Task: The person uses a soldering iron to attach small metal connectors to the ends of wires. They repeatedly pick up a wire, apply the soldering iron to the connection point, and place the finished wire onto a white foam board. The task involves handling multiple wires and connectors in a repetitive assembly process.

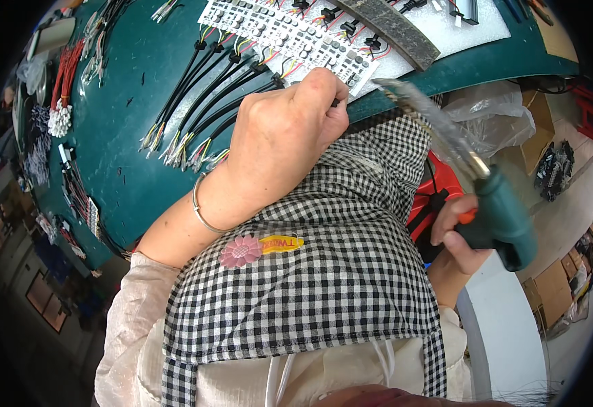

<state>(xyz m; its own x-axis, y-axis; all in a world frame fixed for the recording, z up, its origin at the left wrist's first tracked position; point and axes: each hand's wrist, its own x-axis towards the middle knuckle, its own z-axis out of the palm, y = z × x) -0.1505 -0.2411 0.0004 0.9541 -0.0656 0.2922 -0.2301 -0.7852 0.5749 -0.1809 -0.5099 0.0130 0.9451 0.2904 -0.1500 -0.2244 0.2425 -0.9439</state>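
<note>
My left hand (276, 132) is closed in a pinch at the near edge of the white circuit boards (296, 44). A short black piece that looks like part of a cable shows between its fingers; the rest is hidden. Several black cables (205, 95) with red, yellow and white wires run from the boards down to the left, some passing behind the hand. On the right, my right hand (460, 234) grips a green pistol-shaped tool (506, 217) with an orange trigger and a long metal nozzle. Its blurred tip points up-left, apart from the boards. Whether it is a glue or soldering gun I cannot tell.
A curved dark metal bar (391, 30) lies across the boards on a white foam sheet (483, 27). Bundles of wires (62, 102) lie on the left of the green table (116, 142). A clear plastic bag (489, 112) and a red stool (445, 180) are at the right.
</note>
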